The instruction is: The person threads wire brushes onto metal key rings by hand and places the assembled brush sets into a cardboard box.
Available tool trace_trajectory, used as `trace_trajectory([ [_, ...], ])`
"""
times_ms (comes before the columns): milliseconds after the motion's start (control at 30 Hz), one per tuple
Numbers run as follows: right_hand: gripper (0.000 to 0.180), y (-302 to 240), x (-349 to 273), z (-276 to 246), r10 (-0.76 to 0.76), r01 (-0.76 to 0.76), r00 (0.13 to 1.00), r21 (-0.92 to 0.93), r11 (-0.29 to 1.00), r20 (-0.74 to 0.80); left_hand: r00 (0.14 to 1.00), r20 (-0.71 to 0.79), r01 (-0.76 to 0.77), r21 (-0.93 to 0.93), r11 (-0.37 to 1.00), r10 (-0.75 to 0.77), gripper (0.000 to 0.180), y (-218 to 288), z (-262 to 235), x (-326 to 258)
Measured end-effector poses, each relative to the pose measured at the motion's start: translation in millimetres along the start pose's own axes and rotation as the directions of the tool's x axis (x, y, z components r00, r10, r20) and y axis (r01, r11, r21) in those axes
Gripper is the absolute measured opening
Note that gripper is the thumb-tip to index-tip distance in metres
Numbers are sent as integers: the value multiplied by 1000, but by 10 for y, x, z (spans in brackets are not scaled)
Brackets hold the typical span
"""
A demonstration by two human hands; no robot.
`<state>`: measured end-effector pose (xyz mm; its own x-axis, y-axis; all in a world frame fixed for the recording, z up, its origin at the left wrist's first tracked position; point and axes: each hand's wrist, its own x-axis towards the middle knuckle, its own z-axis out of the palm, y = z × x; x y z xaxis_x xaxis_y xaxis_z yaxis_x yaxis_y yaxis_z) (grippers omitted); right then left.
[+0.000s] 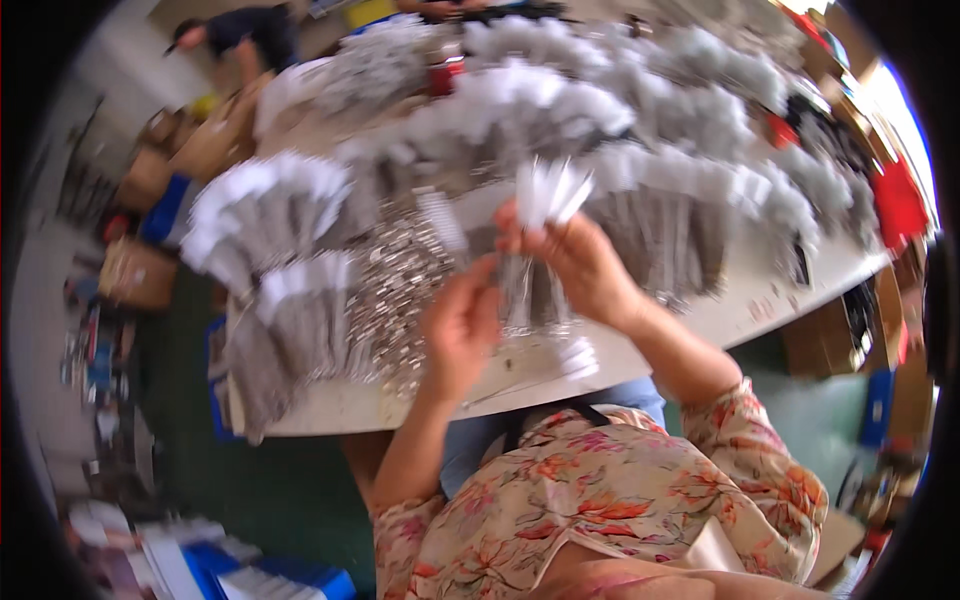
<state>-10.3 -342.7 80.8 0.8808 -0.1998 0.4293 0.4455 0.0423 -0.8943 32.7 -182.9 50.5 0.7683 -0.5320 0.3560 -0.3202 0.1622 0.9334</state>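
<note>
R hand (580, 262) fingers (520, 222) are pinching the packet bundle (548, 192) above the desk (760, 300); L hand (458, 328) fingers are curling just below, grip unclear.

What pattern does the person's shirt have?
The shirt has an orange-red flower print on cream, seen in the head view.

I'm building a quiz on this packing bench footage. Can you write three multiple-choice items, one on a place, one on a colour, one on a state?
1. Where is the loose heap of small shiny metal parts?
A. On the table, left of the hands
B. On the floor
C. In a blue crate

2. What colour are the card tops of the packets held up?
A. Red
B. White
C. Green

3. How is the right hand?
A. Flat on the table
B. Empty, hanging
C. Raised, gripping packets

Answers: 1 A, the heap lies beside the left hand; 2 B, the tops look white; 3 C, its fingers pinch the fanned bunch.
</note>
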Motion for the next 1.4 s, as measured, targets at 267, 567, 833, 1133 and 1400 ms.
trace_trajectory([
  [267, 36, 83, -116, 369, 39, 9, 990, -330, 944, 139, 789, -254, -372, 527, 764, 559, 18, 78, -403, -153],
  [567, 19, 265, -43, 495, 466, -349, 877, 820, 454, 116, 783, 159, -572, 564, 595, 601, 36, 101, -308, -170],
  [833, 12, 36, -276, 685, 349, -286, 872, -222, 932, 344, 898, 311, -390, 231, 891, 312, 94, 351, -630, -22],
  [1133, 15, -113, -273, 461, 595, -609, 638, -152, 778, 488, 881, 255, -463, 299, 834, 398, 21, 183, -718, -305],
  [1400, 14, 80, -1104, -714, 613, 17, 785, -992, 126, 91, 894, -128, 412, 612, 675, -430, 25, -293, -857, -1078],
])
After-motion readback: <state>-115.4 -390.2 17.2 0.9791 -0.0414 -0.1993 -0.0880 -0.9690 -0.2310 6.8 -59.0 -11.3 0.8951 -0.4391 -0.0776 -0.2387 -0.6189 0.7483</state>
